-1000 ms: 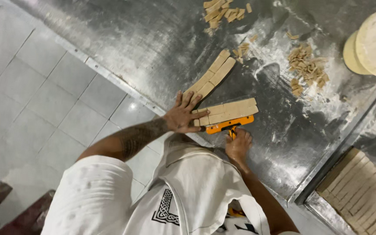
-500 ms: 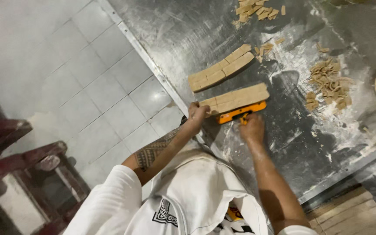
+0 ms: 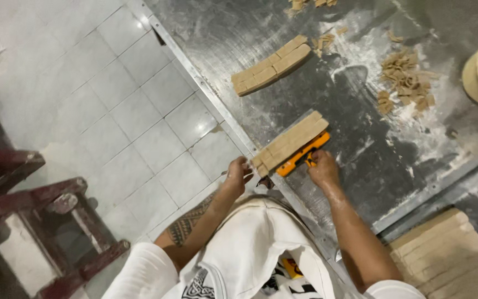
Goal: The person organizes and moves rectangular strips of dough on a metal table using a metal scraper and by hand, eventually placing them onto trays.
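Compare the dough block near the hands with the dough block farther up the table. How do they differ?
The near dough block lies at the table edge, with the left hand at its end; the far dough block lies alone, untouched. The near one has an orange scraper, gripped by the right hand, along its side; the far one has no tool beside it. Both are tan, long, made of stacked strips, and lie at a similar slant on the floured metal table.

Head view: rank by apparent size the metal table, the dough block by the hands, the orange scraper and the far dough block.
1. metal table
2 and 3. dough block by the hands and far dough block: alike, unranked
4. orange scraper, partly hidden
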